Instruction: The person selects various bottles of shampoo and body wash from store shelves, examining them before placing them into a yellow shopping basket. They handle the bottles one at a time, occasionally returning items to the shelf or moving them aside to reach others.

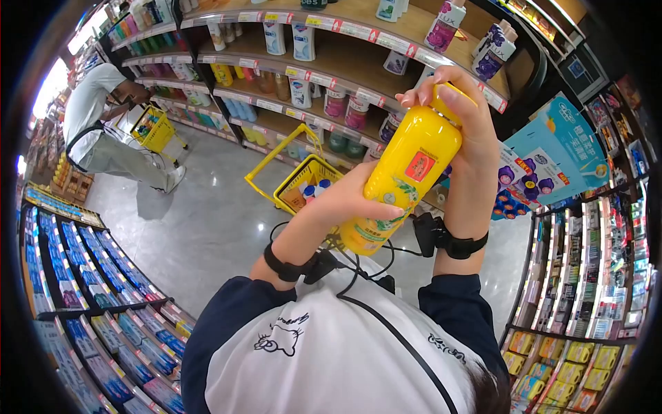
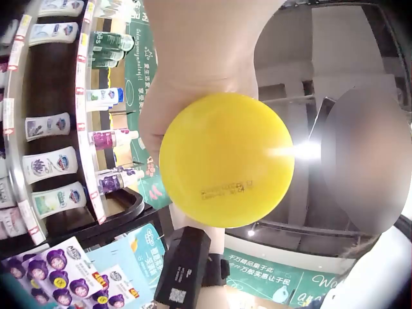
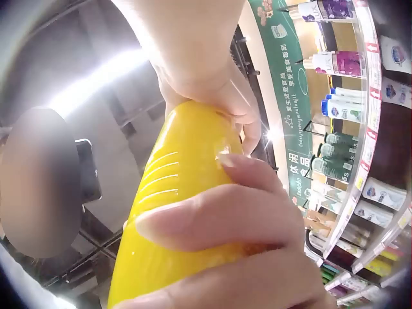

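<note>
Near shelves (image 1: pixel 241 43), left fingers (image 3: pixel 222 215) gripping yellow bottle (image 1: pixel 407 162), right fingers (image 1: pixel 449 74) gripping partly hidden cap (image 1: pixel 452 105)

1 yel. btl (image 1: pixel 407 179) w/ 1 red label (image 1: pixel 420 165); 2 yel. baskets (image 1: pixel 293 177); 2 wrist cams (image 1: pixel 427 234); 1 other pers. (image 1: pixel 93 103)

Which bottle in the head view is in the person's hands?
The yellow bottle with the red label: left hand grips its lower body, right hand its capped end; the LUX bottles stand shelved.
</note>
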A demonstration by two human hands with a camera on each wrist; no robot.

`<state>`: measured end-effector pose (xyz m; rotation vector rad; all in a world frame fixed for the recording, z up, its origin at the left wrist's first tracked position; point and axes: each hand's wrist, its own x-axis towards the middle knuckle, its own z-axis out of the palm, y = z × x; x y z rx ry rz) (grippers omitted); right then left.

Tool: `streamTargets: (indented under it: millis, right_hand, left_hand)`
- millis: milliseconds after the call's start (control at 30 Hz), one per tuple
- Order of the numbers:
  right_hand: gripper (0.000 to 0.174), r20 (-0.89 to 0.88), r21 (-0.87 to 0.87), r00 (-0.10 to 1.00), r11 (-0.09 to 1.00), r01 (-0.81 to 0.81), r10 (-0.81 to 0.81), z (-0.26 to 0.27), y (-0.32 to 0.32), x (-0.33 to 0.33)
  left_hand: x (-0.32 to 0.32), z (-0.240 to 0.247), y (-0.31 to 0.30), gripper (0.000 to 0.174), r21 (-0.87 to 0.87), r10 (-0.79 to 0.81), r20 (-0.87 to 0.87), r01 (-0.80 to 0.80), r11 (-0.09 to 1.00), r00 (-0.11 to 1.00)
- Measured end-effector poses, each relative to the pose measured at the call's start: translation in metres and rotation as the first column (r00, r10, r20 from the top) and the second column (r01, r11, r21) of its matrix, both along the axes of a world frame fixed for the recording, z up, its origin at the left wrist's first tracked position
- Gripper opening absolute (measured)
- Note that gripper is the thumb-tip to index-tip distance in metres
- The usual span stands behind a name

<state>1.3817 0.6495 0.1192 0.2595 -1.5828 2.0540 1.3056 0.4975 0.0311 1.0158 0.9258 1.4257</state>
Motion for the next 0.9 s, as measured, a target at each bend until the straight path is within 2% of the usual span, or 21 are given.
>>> streamTargets:
  millis: [233, 300, 433, 567, 667, 767, 800, 900]
  right_hand:
    - [0.017, -0.083, 0.062, 0.997, 0.998, -0.005, 0.010, 0.016, -0.073, -0.054]
    - [0.018, -0.148, 0.052, 0.988, 0.998, -0.029, 0.037, 0.019, -0.100, -0.080]
    - [0.015, -0.211, 0.024, 0.974, 0.997, -0.073, 0.076, 0.016, -0.155, -0.142]
    - [0.018, -0.228, -0.037, 0.966, 0.991, -0.131, 0.119, -0.012, -0.201, -0.205]
    - [0.023, -0.157, -0.111, 0.977, 0.981, -0.160, 0.141, -0.043, -0.211, -0.246]
    - [0.026, -0.021, -0.143, 0.999, 0.989, -0.048, 0.045, -0.061, -0.225, -0.277]
    - [0.034, 0.010, -0.129, 0.999, 0.990, -0.051, 0.053, -0.068, -0.224, -0.287]
    - [0.041, 0.178, -0.226, 0.984, 0.974, 0.019, 0.022, -0.078, -0.227, -0.310]
  left_hand:
    - [-0.052, 0.013, -0.060, 0.070, 0.132, 0.211, -0.162, -0.190, 0.973, 0.964]
    - [-0.077, 0.016, -0.083, 0.073, 0.192, 0.307, -0.249, -0.264, 0.945, 0.919]
    - [-0.135, 0.020, -0.143, 0.073, 0.228, 0.391, -0.413, -0.322, 0.919, 0.823]
    - [-0.187, 0.003, -0.198, 0.072, 0.219, 0.471, -0.522, -0.421, 0.880, 0.712]
    - [-0.222, -0.010, -0.225, 0.069, 0.126, 0.448, -0.523, -0.453, 0.882, 0.725]
    - [-0.242, -0.021, -0.238, 0.069, 0.063, 0.505, -0.518, -0.558, 0.827, 0.691]
    - [-0.250, -0.021, -0.240, 0.069, 0.031, 0.511, -0.585, -0.612, 0.790, 0.630]
    - [-0.278, -0.022, -0.234, 0.067, 0.000, 0.490, -0.739, -0.727, 0.687, 0.463]
